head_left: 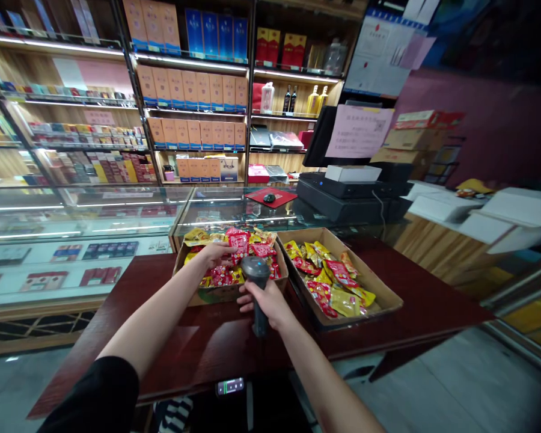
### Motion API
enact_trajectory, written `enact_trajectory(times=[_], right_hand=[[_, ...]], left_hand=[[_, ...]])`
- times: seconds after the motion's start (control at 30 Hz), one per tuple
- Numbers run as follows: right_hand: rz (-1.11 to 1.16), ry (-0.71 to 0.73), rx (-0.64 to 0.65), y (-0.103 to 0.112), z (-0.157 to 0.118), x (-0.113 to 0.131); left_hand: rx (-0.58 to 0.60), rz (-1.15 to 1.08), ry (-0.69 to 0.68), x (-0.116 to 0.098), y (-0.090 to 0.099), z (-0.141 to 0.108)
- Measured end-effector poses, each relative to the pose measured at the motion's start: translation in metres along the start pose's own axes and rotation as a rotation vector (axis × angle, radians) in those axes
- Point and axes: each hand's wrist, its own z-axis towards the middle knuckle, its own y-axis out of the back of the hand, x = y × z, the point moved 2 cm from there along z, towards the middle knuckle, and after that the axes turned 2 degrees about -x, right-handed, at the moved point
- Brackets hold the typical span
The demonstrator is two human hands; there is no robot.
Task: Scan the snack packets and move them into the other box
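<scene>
My right hand (267,300) grips a dark handheld barcode scanner (256,270), its head tilted up over the near edge of the left cardboard box (219,293). In my left hand (217,255) is a red snack packet (238,242), pinched at its left side just above the box. Red and yellow snack packets (219,275) fill that box beneath it. To the right stands a second cardboard box (388,300), holding more red and yellow packets (340,272). Neither hand touches the second box.
Both boxes stand on a dark red wooden table (171,337). Behind it are a glass counter (225,207), a mouse (269,197) on a red mat (284,195), and a monitor (320,138). A lit phone (229,386) lies below the table's near edge. Stocked shelves (193,111) line the wall.
</scene>
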Motion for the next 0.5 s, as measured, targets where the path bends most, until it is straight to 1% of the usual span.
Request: enact_trajectory(times=[0.1, 0.2, 0.4, 0.5], right_hand=[[-0.039, -0.045, 0.022, -0.006, -0.007, -0.011], [-0.065, -0.030, 0.029, -0.010, -0.008, -0.015], [-0.141, 0.042, 0.011, -0.012, -0.010, -0.012], [-0.155, 0.031, 0.020, -0.013, -0.012, -0.011]], left_hand=[[0.003, 0.004, 0.001, 0.001, 0.000, 0.000], [-0.001, 0.012, 0.010, 0.002, 0.001, -0.001], [0.001, 0.016, 0.003, 0.004, 0.006, -0.002], [-0.029, 0.003, 0.008, 0.005, 0.009, -0.001]])
